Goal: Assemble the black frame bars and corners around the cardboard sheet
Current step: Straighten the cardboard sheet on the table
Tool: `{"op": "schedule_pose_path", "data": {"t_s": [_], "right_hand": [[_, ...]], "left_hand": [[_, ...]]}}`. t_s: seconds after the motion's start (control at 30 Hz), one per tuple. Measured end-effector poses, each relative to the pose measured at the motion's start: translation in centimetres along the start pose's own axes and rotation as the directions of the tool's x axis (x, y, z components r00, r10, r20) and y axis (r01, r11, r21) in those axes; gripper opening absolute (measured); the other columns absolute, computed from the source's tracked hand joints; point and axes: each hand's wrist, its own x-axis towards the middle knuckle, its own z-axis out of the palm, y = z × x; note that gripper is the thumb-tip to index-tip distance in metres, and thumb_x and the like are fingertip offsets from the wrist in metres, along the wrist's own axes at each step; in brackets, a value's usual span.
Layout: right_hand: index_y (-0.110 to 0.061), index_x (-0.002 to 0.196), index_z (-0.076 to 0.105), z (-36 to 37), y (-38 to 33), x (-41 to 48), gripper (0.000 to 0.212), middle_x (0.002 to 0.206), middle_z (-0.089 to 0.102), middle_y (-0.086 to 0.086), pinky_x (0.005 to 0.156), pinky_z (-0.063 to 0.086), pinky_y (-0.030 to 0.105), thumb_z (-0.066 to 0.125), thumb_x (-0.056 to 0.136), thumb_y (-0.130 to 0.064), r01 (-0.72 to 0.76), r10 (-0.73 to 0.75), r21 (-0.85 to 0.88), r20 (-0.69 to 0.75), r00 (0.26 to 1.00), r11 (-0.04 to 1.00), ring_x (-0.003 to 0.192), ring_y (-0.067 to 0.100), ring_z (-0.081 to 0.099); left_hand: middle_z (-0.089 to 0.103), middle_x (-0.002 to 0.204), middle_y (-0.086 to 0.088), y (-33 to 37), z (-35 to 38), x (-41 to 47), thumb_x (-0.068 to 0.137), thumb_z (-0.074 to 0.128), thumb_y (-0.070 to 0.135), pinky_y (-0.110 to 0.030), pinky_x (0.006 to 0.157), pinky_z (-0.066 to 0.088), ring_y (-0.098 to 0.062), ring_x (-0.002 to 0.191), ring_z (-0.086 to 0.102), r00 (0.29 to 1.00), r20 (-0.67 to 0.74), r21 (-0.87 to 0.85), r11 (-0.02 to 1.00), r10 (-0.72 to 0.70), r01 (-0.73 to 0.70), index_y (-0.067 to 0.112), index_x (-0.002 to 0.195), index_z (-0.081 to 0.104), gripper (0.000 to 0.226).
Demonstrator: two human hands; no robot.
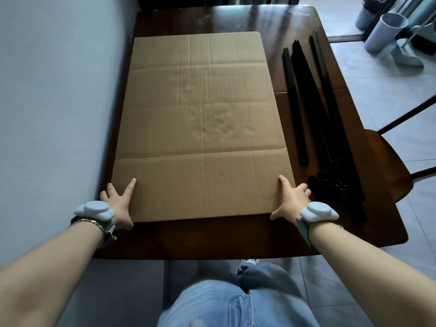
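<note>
The bare left forearm point(47, 267) and bare right forearm point(377, 263) reach forward, well apart; the left hand point(119, 205) lies palm down, fingers straight and splayed; the right hand point(291, 200) mirrors it, thumb inward.

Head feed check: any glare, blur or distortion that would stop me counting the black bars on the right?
Head view: bright glare streaks the far end of the table; head view: wide-angle bending bows the table edges; head view: the black bars overlap into one dark mass, so a count is unsure, and the corners near them are a dark clump; cardboard sheet evenly lit.
</note>
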Motion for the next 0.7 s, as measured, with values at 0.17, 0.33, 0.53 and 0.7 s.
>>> {"op": "schedule_pose_path", "data": {"t_s": [0.17,0.33,0.53,0.7], "right_hand": [[-0.029,0.145,0.008,0.7,-1.8,0.3,0.111,0.133,0.029,0.023,0.1,0.036,0.044,0.085,0.065,-0.022,-0.084,0.083,-0.102,-0.014,0.996,0.991,0.125,0.036,0.031],[-0.027,0.143,0.012,0.1,-1.6,0.6,0.111,0.129,0.032,0.022,0.097,0.04,0.045,0.087,0.061,-0.027,-0.079,0.081,-0.139,0.004,0.997,0.987,0.123,0.036,0.034],[-0.022,0.146,0.003,0.4,-2.1,0.8,0.105,0.13,0.035,0.024,0.098,0.039,0.046,0.079,0.072,-0.025,-0.094,0.099,-0.261,0.009,0.995,0.961,0.122,0.036,0.038],[-0.007,0.135,0.032,-2.8,-2.9,1.8,0.074,0.129,0.051,0.015,0.095,0.041,0.037,0.068,0.079,-0.037,-0.001,0.04,-0.289,0.131,0.991,0.957,0.119,0.031,0.05]], "left_hand": [[-0.01,0.154,-0.022,0.3,-0.2,0.0,0.068,0.074,0.013,-0.045,0.11,0.033,-0.04,0.141,0.013,1.0,0.008,0.077,0.997,-0.029,0.028,0.041,0.145,-0.021,0.125],[-0.015,0.154,-0.021,1.0,0.4,0.2,0.073,0.068,0.005,-0.045,0.11,0.031,-0.038,0.141,0.013,0.995,0.008,0.086,0.992,-0.097,0.096,0.041,0.143,-0.027,0.123],[0.021,0.151,-0.027,3.2,-1.1,0.9,0.091,0.053,0.012,-0.045,0.112,0.025,-0.041,0.137,0.029,0.999,-0.017,0.135,0.99,-0.036,0.038,0.013,0.152,0.013,0.073],[0.055,0.126,-0.008,9.5,-7.5,1.4,0.087,0.048,0.02,-0.031,0.081,0.035,-0.028,0.116,0.053,0.979,-0.099,0.287,0.947,0.178,-0.143,0.017,0.12,0.056,0.035]]}}
